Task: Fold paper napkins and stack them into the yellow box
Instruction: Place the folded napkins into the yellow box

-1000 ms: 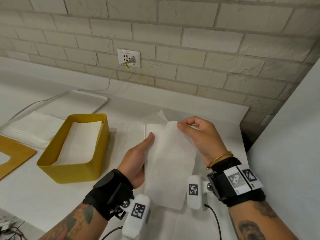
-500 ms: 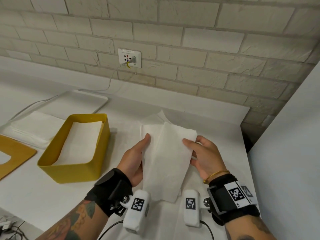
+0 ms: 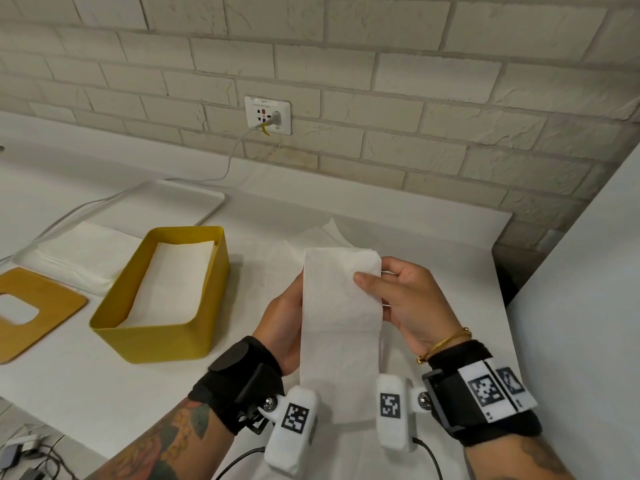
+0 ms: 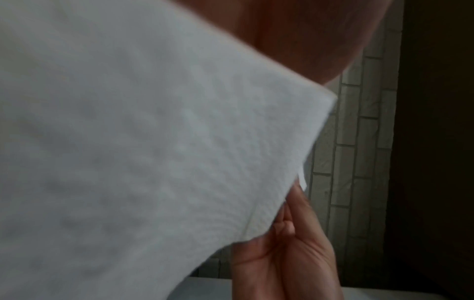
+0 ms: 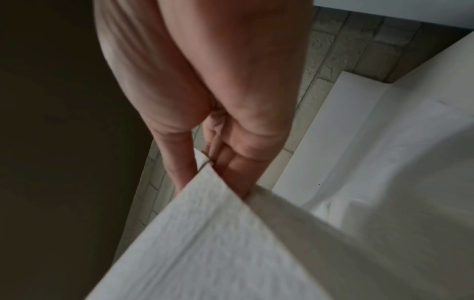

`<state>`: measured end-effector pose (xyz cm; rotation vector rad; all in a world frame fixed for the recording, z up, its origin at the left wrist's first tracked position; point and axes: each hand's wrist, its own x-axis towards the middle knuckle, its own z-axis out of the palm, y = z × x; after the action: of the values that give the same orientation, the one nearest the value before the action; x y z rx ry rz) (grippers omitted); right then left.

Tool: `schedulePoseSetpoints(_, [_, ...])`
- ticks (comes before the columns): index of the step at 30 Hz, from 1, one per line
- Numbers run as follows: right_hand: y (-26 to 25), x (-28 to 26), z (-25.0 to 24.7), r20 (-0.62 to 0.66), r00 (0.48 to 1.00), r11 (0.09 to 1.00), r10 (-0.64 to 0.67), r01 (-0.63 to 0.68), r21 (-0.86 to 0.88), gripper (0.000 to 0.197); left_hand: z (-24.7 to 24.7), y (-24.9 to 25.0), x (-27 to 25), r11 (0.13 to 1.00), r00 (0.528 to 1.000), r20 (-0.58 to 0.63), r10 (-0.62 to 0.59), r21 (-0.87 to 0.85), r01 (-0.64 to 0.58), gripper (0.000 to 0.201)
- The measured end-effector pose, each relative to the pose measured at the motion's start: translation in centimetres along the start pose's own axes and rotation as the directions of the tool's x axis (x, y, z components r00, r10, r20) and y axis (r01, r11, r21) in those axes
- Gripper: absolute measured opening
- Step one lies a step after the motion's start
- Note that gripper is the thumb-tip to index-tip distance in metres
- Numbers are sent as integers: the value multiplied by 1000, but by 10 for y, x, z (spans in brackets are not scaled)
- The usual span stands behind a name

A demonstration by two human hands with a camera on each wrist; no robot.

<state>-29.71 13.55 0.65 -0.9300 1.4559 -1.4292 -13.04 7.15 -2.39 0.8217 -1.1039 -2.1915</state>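
A folded white napkin hangs as a long narrow strip between both hands, lifted off the table. My right hand pinches its right edge near the top, thumb on the front and fingers behind. My left hand holds the left edge, its fingers hidden behind the paper. In the left wrist view the napkin fills most of the frame. The right wrist view shows fingers clamped on the napkin corner. The yellow box stands to the left with folded napkins inside.
A flat stack of unfolded napkins lies on a white tray behind the box. The yellow box lid rests at far left. More paper lies spread under the hands. A white panel borders the right side.
The loose right half was folded over onto the left, making a narrower strip. My right hand slid down from the top corner to the right edge and now pinches it.
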Motion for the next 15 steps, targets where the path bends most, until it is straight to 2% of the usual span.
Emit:
schedulePoseSetpoints(2, [2, 1, 0, -24, 1000, 1000, -3, 2, -24, 14, 1, -2, 0, 1000, 1000, 21, -3, -1, 3, 69])
schedulePoseSetpoints(6, [2, 1, -2, -43, 999, 995, -14, 10, -95, 9, 3, -2, 0, 1000, 1000, -26, 17, 13, -16, 72])
schedulePoseSetpoints(13, [2, 5, -3, -65, 998, 987, -18, 8, -159, 3, 8, 2, -4, 995, 997, -55, 48, 94, -42, 51])
schedulePoseSetpoints(15, [6, 6, -2, -83, 996, 990, -28, 16, -143, 10, 9, 2, -4, 994, 996, -67, 50, 95, -44, 49])
